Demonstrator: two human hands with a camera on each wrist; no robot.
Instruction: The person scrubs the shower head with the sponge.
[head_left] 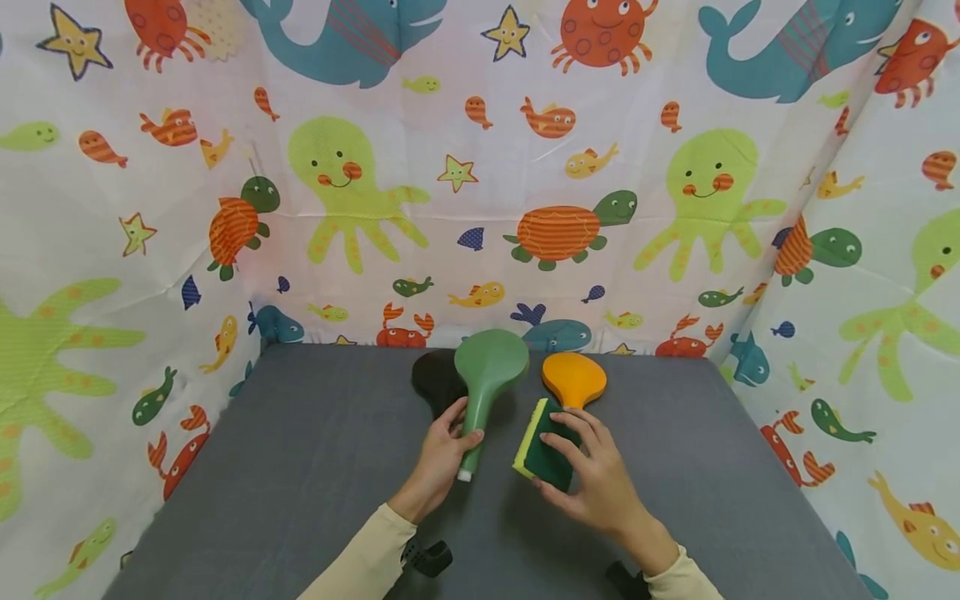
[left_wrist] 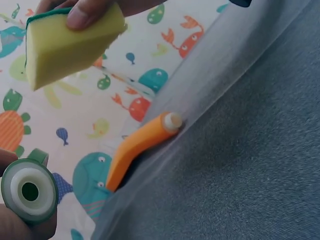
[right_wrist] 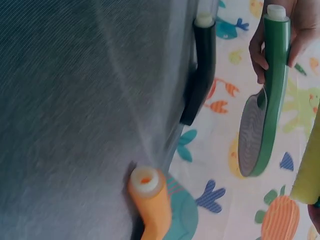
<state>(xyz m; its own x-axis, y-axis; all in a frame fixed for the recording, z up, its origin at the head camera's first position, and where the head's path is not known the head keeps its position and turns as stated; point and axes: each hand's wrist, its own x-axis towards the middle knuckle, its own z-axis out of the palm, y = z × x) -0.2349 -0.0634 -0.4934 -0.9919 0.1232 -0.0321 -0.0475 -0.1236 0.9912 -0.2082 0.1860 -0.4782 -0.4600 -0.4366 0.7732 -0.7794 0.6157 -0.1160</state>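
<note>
The green shower head (head_left: pixel 487 375) is lifted off the table (head_left: pixel 315 467), its round face tipped away toward the back and its handle pointing down toward the person. The left hand (head_left: pixel 442 454) grasps it, fingers and thumb curled round the lower part of the handle, with the white threaded end showing just below the fingers. In the left wrist view the open end of the handle (left_wrist: pixel 29 191) faces the camera, a white ring inside a green rim, with fingers on either side of it. In the right wrist view the same shower head (right_wrist: pixel 265 105) is seen from the side, and its grey spray plate shows.

Just to the right of it, the right hand (head_left: pixel 592 475) holds a sponge (head_left: pixel 543 446), yellow on one side and dark green on the other, pinched between thumb and fingers and tilted on edge. The sponge is close to the green handle but apart from it. From the left wrist the yellow face of the sponge (left_wrist: pixel 70 45) fills the upper left corner, with a thumb pressed on its top edge.

Behind the hands, an orange shower head (head_left: pixel 573 379) lies on the table near the back edge, and a black one (head_left: pixel 435 379) lies to the left, partly hidden by the green one. The table is covered in grey cloth, and a sheet printed with sea animals (head_left: pixel 480 183) hangs behind it and along both sides
</note>
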